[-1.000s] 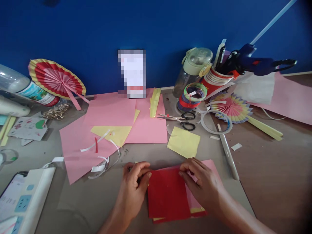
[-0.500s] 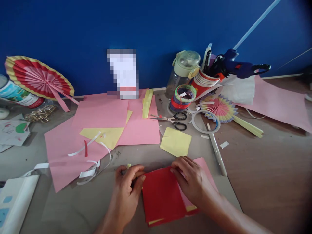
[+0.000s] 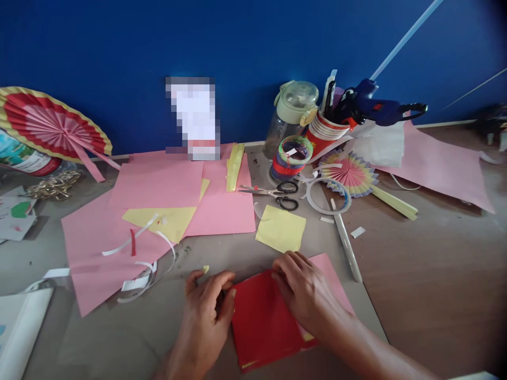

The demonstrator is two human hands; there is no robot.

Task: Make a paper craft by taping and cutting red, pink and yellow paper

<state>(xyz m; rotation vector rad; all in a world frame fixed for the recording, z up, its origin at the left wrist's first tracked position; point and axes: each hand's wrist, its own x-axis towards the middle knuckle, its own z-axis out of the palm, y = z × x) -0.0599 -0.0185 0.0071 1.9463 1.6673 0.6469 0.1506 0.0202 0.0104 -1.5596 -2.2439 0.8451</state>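
Note:
Red paper (image 3: 263, 322), folded over layers with yellow showing at the lower edge, lies in front of me. My left hand (image 3: 209, 311) has its thumb on the paper's upper left edge, with its fingers curled beside it. At the top edge, my right hand (image 3: 303, 290) pinches the red paper between thumb and fingers. Pink paper (image 3: 330, 277) shows beyond and beneath my right hand. A yellow paper square (image 3: 281, 228) rests just past the right hand. The undersides of both hands' fingertips are partly hidden.
Scissors (image 3: 273, 193) lie open behind the yellow square. A tape roll (image 3: 328, 195), a glue stick (image 3: 346, 245) and a pleated paper fan (image 3: 348, 174) are at the right. Large pink sheets (image 3: 95, 253) with paper strips cover the left. A bottle (image 3: 291, 116) stands against the blue wall.
The view has turned slightly right, so the background things sit further left. Both hands keep nearly the same place on the red paper, whose lower left edge shows less yellow.

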